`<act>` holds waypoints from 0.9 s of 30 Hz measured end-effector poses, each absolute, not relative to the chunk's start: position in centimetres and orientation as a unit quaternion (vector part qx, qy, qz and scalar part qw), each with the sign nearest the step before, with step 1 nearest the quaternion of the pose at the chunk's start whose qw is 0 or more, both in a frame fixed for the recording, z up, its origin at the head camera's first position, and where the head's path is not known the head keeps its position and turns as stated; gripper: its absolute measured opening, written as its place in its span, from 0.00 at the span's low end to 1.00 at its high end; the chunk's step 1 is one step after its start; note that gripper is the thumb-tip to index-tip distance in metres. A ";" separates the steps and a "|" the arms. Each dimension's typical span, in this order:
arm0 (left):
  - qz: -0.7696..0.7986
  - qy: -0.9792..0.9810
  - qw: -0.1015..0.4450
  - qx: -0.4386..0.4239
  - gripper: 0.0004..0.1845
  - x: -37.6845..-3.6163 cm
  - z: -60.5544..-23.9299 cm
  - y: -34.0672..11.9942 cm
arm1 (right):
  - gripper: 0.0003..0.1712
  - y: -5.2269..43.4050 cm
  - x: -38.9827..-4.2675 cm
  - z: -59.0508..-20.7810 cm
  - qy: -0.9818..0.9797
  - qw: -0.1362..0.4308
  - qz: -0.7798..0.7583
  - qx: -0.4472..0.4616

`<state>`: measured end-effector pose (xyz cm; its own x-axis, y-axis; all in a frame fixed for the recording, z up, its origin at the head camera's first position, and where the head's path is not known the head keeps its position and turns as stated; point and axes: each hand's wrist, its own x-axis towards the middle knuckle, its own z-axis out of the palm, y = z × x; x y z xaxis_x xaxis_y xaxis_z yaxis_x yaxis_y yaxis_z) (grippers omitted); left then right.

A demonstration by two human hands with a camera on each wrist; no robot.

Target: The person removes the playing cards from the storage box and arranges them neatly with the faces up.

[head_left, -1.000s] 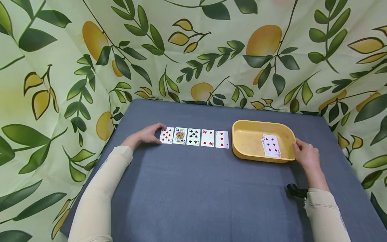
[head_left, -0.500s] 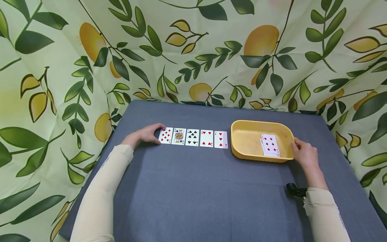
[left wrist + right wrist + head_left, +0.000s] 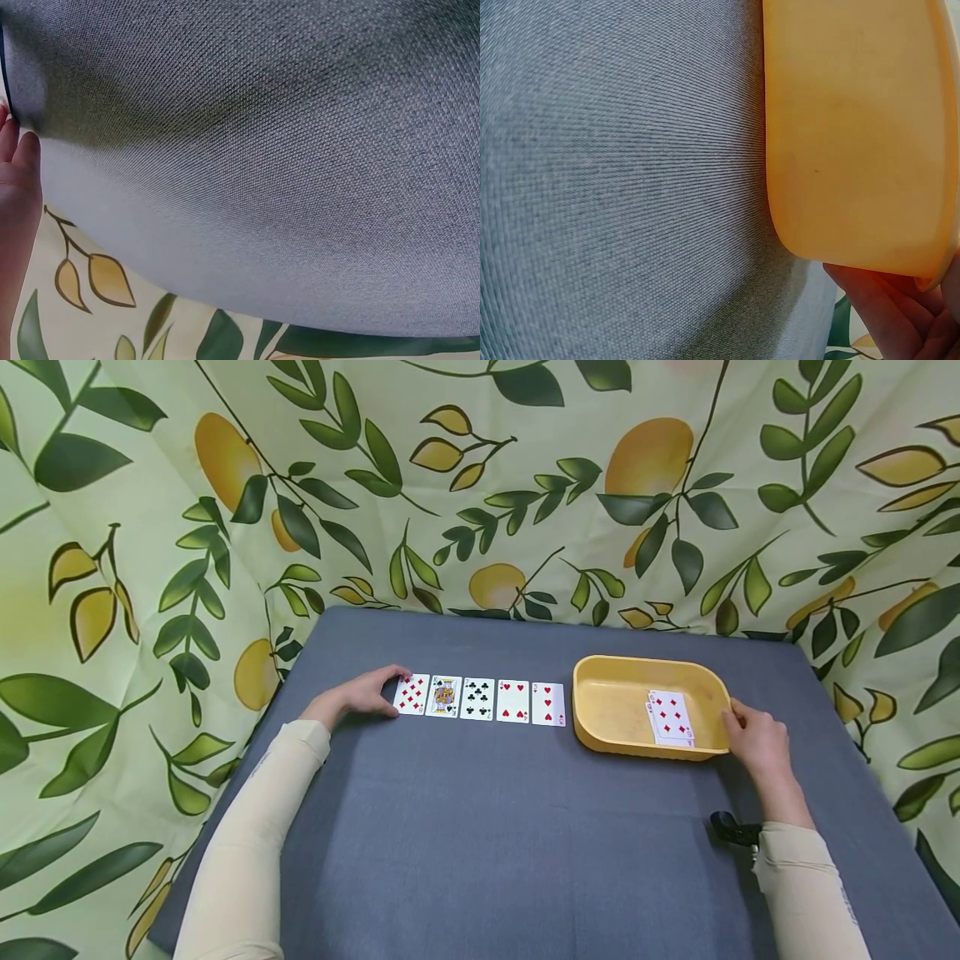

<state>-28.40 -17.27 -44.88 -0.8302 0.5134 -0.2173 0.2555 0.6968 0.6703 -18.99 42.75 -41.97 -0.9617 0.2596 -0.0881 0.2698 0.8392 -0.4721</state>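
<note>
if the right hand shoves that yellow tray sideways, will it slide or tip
Probably slide: the yellow tray looks low, wide and flat-bottomed. It seems light thin plastic holding only a few cards. The grey cloth is woven, so it may drag a little.

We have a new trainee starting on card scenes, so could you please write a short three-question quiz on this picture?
1. How many cards lie in the row on the grey table?
2. True or false: the yellow tray holds no cards.
3. What does the right hand touch: A the tray's right end, B the king, C the backdrop?

Key: 1. Five, face up, with the left hand at the row's left end. 2. False; a small stack lies inside. 3. A.
</note>
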 end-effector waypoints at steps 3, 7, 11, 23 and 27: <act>0.326 0.899 0.199 0.213 0.36 -28.3 -44.8 -17.3 | 0.31 42.7 -18.9 -41.9 0.958 0.015 -0.251 0.141; 0.326 0.899 0.203 0.212 0.37 -28.2 -44.7 -17.2 | 0.31 42.7 -18.9 -41.9 0.957 0.015 -0.253 0.140; 0.325 0.899 0.201 0.214 0.37 -28.2 -44.7 -17.2 | 0.31 42.8 -18.9 -42.0 0.957 0.015 -0.255 0.138; 0.394 0.893 0.117 0.184 0.36 -27.9 -45.1 -16.7 | 0.32 42.9 -18.8 -41.9 0.957 0.014 -0.256 0.134; 0.463 0.869 0.097 0.147 0.33 -27.8 -45.1 -16.1 | 0.32 42.9 -18.9 -41.9 0.959 0.013 -0.251 0.132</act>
<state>-27.83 -16.08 -45.10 -0.9382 0.3447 -0.0320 0.1659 0.5286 0.8325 -18.94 42.85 -41.91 -0.9648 0.2464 -0.0917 0.2598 0.8394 -0.4775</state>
